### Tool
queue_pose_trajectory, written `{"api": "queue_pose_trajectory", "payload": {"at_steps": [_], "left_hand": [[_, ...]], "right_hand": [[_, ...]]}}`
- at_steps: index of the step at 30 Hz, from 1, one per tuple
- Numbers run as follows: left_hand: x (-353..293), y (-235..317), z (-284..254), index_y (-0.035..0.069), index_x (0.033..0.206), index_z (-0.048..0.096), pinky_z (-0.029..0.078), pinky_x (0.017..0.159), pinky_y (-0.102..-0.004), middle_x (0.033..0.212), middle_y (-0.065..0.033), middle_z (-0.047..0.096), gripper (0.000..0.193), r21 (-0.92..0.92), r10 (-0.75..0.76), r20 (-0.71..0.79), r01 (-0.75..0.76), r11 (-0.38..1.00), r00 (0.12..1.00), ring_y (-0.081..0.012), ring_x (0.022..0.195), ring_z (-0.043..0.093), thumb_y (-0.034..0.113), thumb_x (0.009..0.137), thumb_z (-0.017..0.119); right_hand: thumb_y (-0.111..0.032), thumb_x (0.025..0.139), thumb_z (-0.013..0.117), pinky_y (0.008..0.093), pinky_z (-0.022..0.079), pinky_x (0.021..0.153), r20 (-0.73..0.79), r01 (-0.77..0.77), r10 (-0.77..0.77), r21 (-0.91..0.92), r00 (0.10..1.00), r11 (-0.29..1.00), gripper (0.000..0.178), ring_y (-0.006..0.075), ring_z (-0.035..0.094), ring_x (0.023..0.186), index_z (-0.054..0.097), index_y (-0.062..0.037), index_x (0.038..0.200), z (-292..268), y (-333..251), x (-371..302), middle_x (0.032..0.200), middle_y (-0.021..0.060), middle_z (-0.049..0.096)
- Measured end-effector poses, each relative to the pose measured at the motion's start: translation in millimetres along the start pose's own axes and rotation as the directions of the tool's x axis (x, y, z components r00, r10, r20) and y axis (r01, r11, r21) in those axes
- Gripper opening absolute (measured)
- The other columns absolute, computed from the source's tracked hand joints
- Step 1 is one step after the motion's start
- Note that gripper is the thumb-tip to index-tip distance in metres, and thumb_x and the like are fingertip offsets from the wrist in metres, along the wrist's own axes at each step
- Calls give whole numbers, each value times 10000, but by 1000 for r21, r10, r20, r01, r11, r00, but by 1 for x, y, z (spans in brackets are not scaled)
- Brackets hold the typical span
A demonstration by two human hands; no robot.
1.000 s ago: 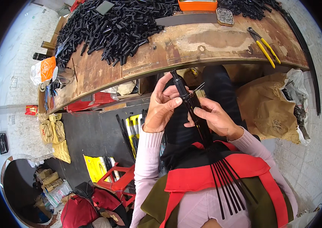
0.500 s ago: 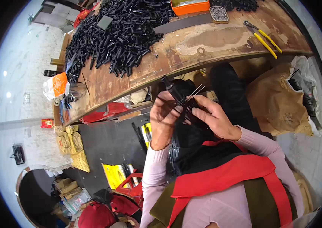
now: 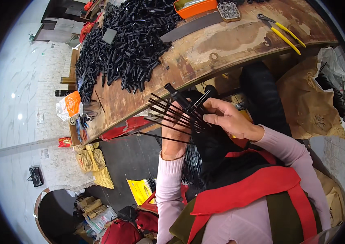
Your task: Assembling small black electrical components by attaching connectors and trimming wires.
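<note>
Now that the black rods fan left across our left hand, no longer trailing lapward, we judge them easier to separate. Our right hand pinches them beside the black tube, near the table — our left grip we cannot tell.

On my feed, the black tubular fitting tilts toward half past ten; below it, thin black rods fan out toward nine and ten o'clock.
</note>
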State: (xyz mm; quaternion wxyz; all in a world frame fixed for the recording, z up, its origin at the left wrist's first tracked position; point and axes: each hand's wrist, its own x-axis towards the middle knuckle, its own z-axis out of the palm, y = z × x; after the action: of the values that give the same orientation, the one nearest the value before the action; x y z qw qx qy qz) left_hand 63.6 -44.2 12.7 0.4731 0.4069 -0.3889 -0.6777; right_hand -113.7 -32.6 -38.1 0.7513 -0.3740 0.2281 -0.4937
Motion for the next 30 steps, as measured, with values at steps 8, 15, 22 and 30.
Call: {"api": "queue_pose_trajectory", "payload": {"at_steps": [8,15,22,30], "left_hand": [[18,1,-11,29,1225,531,526,859,-313,1108,-75,620,297,-75,-118,89,125,989,989,-205,980,629,221,1003,486],[17,0,-15,22,1260,512,528,865,-322,1126,-86,614,331,-67,-96,107,103,992,990,-211,999,625,215,992,503],[16,2,-16,14,1280,492,527,866,-303,1160,-92,604,320,-81,-56,226,76,994,973,-192,1012,618,187,1016,436],[10,14,1,-51,1279,459,598,733,-325,1043,-119,615,439,-133,-142,172,166,977,975,-225,891,664,156,915,592]], "right_hand": [[-58,927,635,217,433,727,33,-92,87,251,996,964,152,56,546,825,594,-6,1064,-12,3,11,921,-3,614],[-63,915,658,216,453,732,33,-144,142,340,989,929,143,63,567,823,616,-4,1039,-13,3,14,906,-1,616],[-58,908,668,215,456,740,57,-144,132,358,990,923,121,61,570,828,620,-15,1011,-16,3,11,887,-10,614],[-44,894,685,195,454,780,106,-220,194,400,975,890,120,64,578,853,630,-14,996,-20,-1,6,901,-4,622]]}}
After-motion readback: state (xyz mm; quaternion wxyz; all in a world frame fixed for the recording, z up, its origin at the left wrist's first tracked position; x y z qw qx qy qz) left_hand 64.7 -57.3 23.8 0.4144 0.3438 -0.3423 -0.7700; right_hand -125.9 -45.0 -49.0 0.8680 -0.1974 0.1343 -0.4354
